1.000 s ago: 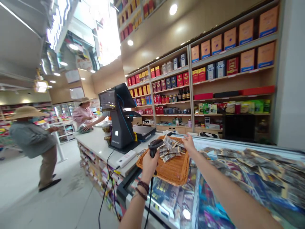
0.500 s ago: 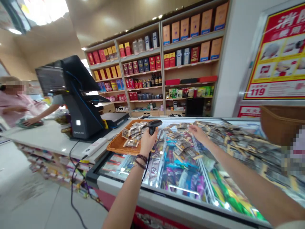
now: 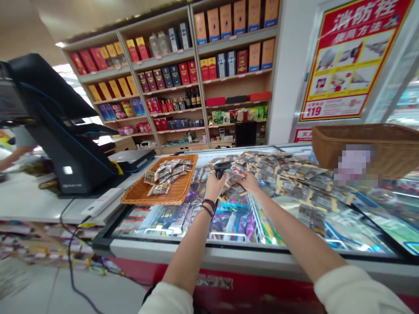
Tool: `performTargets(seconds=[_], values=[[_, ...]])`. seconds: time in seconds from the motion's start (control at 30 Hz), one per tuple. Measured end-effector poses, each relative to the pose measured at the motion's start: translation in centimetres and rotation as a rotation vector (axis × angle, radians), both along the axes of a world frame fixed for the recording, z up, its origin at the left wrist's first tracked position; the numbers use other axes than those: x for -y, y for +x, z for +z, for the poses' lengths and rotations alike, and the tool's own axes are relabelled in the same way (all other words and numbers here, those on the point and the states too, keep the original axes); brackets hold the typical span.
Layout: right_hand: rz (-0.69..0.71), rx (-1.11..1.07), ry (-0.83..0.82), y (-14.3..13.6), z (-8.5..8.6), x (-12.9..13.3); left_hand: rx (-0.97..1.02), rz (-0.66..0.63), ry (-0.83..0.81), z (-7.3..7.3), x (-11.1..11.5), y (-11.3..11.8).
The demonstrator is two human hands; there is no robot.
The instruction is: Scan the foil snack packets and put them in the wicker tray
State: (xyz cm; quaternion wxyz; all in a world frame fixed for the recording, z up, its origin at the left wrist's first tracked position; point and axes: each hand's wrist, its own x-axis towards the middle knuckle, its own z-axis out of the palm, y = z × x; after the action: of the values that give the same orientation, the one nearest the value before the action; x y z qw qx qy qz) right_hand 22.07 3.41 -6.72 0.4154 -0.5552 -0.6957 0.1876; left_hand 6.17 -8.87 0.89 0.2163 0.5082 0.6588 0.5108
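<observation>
My left hand (image 3: pixel 214 186), with dark bead bracelets at the wrist, is closed around the handle of a black barcode scanner (image 3: pixel 222 166). Close beside it, my right hand (image 3: pixel 250 182) pinches a small clear packet (image 3: pixel 233 177) over the glass freezer top; its fingertips are partly hidden. Loose packets (image 3: pixel 235 190) lie just under and around both hands. A large spread of similar packets (image 3: pixel 291 176) covers the glass to the right. On the left, an orange woven tray (image 3: pixel 178 197) holds several more packets (image 3: pixel 166 172).
A black checkout terminal (image 3: pixel 55 131) stands on the white counter (image 3: pixel 19 196) at left, with a cable (image 3: pixel 70 257) hanging down. A brown basket (image 3: pixel 327 141) rests at the freezer's right end. Shelves (image 3: pixel 193 83) of boxes stand behind. Another person's arm (image 3: pixel 15 157) shows at far left.
My view has turned right. My right hand has come in beside the scanner and now has a packet in its fingers. The scanner stays in my left hand.
</observation>
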Motion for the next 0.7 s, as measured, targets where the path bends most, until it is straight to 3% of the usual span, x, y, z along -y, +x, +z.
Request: performTargets(seconds=[0.17,0.4,0.7], values=[[-0.196,-0.236,0.002,2.1,-0.6,-1.0,0.079,-0.053,-0.023,-1.1,0.0,-0.9],[-0.051,-0.626,-0.029,1.9,-1.3,-1.0,0.169,-0.274,0.078,-2.9,-0.2,-1.3],[-0.038,-0.707,0.005,1.6,-0.4,0.1,-0.020,-0.281,0.118,-2.1,1.1,-0.4]])
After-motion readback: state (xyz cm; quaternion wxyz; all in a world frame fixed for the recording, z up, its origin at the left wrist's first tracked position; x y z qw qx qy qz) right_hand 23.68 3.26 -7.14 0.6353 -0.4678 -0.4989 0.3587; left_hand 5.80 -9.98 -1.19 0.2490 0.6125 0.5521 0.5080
